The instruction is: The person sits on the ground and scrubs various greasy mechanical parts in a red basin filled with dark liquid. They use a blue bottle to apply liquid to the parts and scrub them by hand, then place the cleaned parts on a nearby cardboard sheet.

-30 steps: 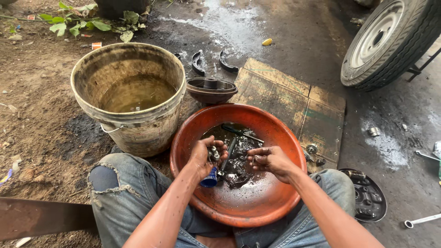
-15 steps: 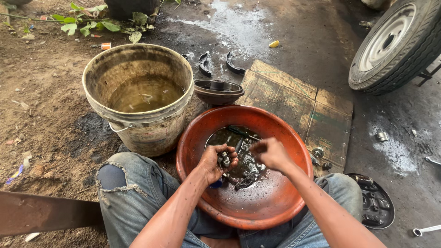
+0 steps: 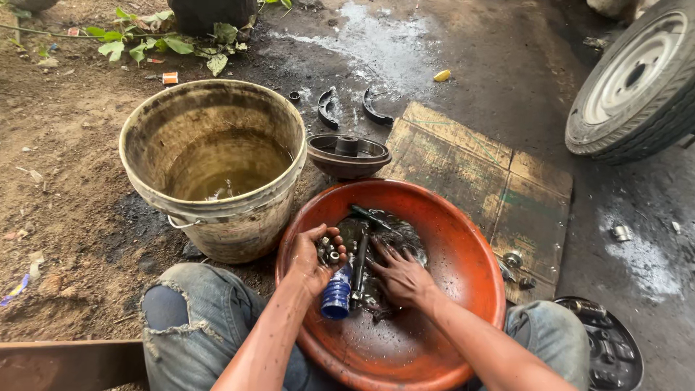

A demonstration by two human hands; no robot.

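Observation:
An orange basin (image 3: 463,275) sits between my knees, holding dark oily liquid and several greasy metal parts (image 3: 384,239). My left hand (image 3: 311,257) is over the basin's left side, fingers curled around small metal pieces, with a blue ribbed brush handle (image 3: 336,295) sticking down out of the palm. My right hand (image 3: 402,275) lies flat in the basin with fingers spread, pressing on the wet parts beside a long dark bolt (image 3: 360,262).
A dirty bucket (image 3: 217,166) of murky liquid stands left of the basin. Behind the basin are a brake drum (image 3: 347,153), two brake shoes (image 3: 351,108) and a wooden board (image 3: 499,181). A wheel (image 3: 637,80) is at the right, a black tray (image 3: 604,347) by my right knee.
My right hand has dropped from holding a part above the basin to lying flat in the liquid. The view has shifted slightly; my left hand still grips the brush and small parts.

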